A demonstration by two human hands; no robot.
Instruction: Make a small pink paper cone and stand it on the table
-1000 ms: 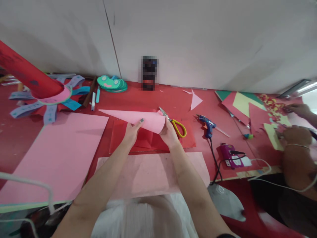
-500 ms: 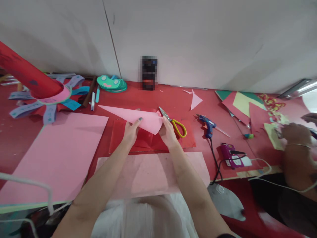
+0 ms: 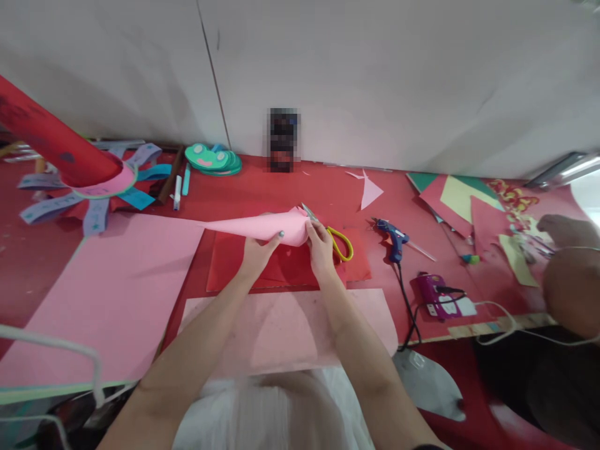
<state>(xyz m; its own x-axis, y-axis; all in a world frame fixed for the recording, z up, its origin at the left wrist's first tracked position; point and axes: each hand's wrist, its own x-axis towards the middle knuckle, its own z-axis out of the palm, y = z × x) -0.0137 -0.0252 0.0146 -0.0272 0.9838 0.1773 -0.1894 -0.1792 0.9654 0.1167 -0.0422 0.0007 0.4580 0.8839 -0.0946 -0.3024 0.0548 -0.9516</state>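
A pink paper cone (image 3: 267, 227) lies sideways between my hands, its thin tip pointing left and its wide end at the right. My left hand (image 3: 259, 253) is closed around the cone's lower middle, thumb on the near side. With its fingers, my right hand (image 3: 320, 245) pinches the rim of the wide end. Just behind that hand lie scissors with yellow handles (image 3: 344, 244), their blades partly hidden by the cone. Beneath the cone is a red sheet (image 3: 229, 265), and nearer to me lies a pale pink sheet (image 3: 281, 328).
A blue glue gun (image 3: 392, 237) and a purple power strip (image 3: 438, 297) with cables lie at the right. Large pink paper (image 3: 122, 281) spreads at the left, beside a red tube (image 3: 56, 137). Green frog cutouts (image 3: 213, 161) lie by the wall. A co-worker's arm (image 3: 572, 275) is at far right.
The cone has turned so its tip sits lower and it looks narrower. My left hand has shifted a little right along it. The co-worker's arm has moved right.
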